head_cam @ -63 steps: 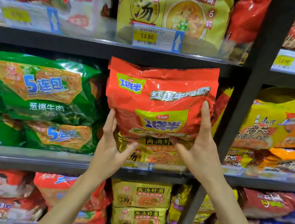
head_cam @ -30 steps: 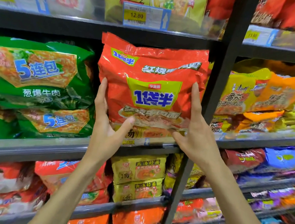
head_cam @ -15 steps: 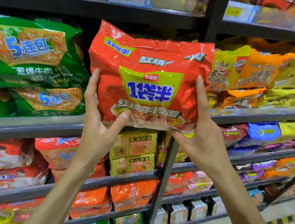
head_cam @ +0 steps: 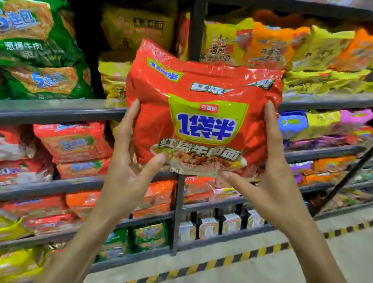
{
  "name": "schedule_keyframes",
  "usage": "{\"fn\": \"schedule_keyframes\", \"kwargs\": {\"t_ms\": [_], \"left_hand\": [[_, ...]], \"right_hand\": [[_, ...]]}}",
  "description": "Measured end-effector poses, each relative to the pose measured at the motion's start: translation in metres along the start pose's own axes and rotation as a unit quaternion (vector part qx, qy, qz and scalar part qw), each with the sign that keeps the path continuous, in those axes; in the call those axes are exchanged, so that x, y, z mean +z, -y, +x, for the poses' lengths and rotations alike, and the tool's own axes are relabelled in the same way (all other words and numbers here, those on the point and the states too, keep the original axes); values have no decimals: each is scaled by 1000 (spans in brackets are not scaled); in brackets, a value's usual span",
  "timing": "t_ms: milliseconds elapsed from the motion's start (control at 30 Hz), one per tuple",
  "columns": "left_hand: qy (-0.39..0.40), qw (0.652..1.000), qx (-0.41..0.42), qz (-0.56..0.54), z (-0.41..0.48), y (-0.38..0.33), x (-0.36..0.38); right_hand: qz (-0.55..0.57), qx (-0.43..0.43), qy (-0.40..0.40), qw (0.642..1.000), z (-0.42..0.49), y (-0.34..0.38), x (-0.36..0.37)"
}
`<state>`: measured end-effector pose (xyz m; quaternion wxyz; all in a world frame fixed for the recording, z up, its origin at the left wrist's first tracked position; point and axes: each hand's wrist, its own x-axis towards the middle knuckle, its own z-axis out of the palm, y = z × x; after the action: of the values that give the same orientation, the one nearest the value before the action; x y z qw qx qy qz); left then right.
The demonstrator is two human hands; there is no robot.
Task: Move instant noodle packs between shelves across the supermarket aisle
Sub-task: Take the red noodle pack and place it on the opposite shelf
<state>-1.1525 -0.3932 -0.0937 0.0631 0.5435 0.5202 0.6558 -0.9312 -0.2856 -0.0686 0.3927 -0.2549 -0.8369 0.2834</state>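
Observation:
A large red multi-pack of instant noodles (head_cam: 203, 89) with a yellow-green label and blue lettering hangs in the air in front of the shelves, held upright between both hands. My left hand (head_cam: 130, 158) grips its lower left edge, thumb on the front near the bottom. My right hand (head_cam: 270, 172) grips the lower right edge, thumb under the bottom seam. The pack is off the shelf and stands between me and the dark upright post (head_cam: 196, 26).
Grey metal shelves (head_cam: 45, 109) run across the view, packed with green (head_cam: 27, 37), yellow (head_cam: 132, 32), orange and red noodle packs (head_cam: 71, 142). The floor at lower right is pale, with a black-and-yellow striped line (head_cam: 225, 261) along the shelf base.
Both hands have drawn the red pack out of the shelf towards me and lower in view. The view has tilted down and right, so the lower shelves and floor now show.

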Motion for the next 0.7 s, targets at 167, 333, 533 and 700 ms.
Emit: {"fn": "schedule_keyframes", "kwargs": {"t_ms": [167,333,533,700], "left_hand": [[59,998,-18,-18,-44,-31,40],[125,989,-35,-77,-70,-54,89],[193,972,-55,-124,-94,-62,146],[240,958,-62,-145,-101,-65,195]], "right_hand": [[14,39,-8,999,-72,2,-45],[4,81,-48,996,-134,5,-100],[-9,149,-89,985,-192,-5,-143],[-19,184,-113,976,-220,-25,-175]]}}
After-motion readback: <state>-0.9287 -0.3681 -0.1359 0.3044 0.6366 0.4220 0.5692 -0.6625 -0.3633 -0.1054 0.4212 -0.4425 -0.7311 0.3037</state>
